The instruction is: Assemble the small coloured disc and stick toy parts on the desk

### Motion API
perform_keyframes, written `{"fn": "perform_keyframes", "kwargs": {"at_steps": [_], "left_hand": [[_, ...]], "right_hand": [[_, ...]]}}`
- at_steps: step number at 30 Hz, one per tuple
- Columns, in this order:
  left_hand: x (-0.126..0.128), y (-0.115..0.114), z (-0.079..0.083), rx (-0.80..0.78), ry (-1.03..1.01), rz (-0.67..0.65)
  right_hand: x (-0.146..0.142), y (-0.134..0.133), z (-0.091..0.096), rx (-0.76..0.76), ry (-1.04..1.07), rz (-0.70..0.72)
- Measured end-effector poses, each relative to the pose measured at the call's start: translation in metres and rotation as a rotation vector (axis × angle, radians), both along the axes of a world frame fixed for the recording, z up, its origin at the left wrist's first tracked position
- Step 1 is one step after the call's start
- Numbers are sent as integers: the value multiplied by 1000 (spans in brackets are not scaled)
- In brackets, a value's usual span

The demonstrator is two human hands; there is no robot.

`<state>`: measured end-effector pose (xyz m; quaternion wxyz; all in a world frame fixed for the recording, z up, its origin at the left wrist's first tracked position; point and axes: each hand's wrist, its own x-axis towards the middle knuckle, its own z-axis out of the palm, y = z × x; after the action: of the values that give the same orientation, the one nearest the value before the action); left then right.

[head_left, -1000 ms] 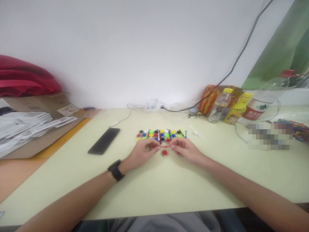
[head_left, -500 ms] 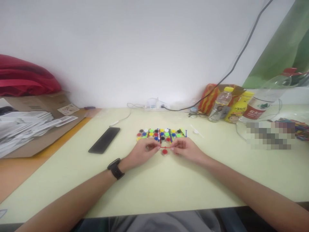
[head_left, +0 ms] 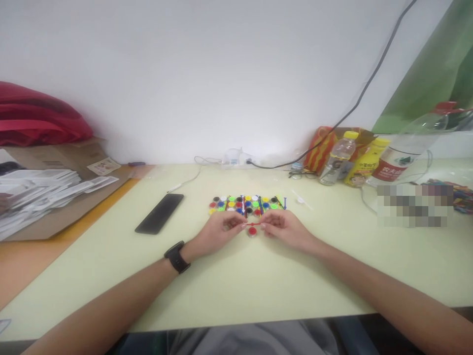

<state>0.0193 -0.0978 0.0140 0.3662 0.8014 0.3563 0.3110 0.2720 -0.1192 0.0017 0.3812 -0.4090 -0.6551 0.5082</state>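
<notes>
Between my fingertips runs a thin red plastic stick [head_left: 253, 224] with a small knob at its middle. My left hand [head_left: 221, 230] pinches its left end, and my right hand [head_left: 284, 230] pinches its right end. Just below the stick, a small round red-topped piece [head_left: 252, 231] rests on the table. Behind my hands lie several round pieces [head_left: 231, 204] in rows, coloured black, white, yellow, red, blue and green. Thin coloured sticks [head_left: 244, 205] lie among them, and a blue stick [head_left: 285, 202] is at the right end. My fingers partly hide the nearest row.
A black phone [head_left: 159, 213] lies left of my hands. White flat pieces [head_left: 44, 195] are heaped on cardboard at far left. Bottles [head_left: 338, 159] and a large tilted bottle [head_left: 397, 160] stand at back right. A white stick-like piece [head_left: 301, 200] lies right of the rows.
Both hands stay almost in place, still gripping the red stick. The view has shifted only slightly.
</notes>
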Motion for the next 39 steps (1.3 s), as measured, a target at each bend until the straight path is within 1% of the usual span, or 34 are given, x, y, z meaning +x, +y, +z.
{"fn": "perform_keyframes", "kwargs": {"at_steps": [4,6,8,10,14,17,21,27,29,30,31,33,36,37,39], "left_hand": [[0,-2,1,-27,9,-23],[0,-2,1,-20,31,-32],[-1,-3,1,18,68,-26],[0,-5,1,90,105,-26],[2,-12,3,271,174,-109],[5,-17,4,372,219,-122],[8,-20,5,421,255,-108],[10,-24,5,417,281,-68],[10,-25,5,432,275,-67],[10,-24,6,445,268,-65],[9,-23,7,463,256,-54],[6,-17,11,491,235,6],[-6,1,17,521,241,170],[-11,8,18,529,269,208],[-20,23,17,528,367,240]], "right_hand": [[-3,-2,1,-115,59,14],[-4,-2,1,-173,56,3],[-6,-3,1,-208,32,-4],[-6,-4,3,-225,5,-6],[-5,-5,5,-218,-46,10],[-5,-5,4,-215,-77,3],[-6,-2,0,-202,-87,-2],[-7,1,-6,-105,-121,23],[-7,0,-7,-56,-144,32],[-7,0,-7,-5,-167,26],[-6,-1,-6,66,-199,8],[-4,-2,-2,261,-286,-65],[2,2,5,555,-420,-159],[4,6,7,625,-460,-167],[7,17,7,705,-549,-161]]}}
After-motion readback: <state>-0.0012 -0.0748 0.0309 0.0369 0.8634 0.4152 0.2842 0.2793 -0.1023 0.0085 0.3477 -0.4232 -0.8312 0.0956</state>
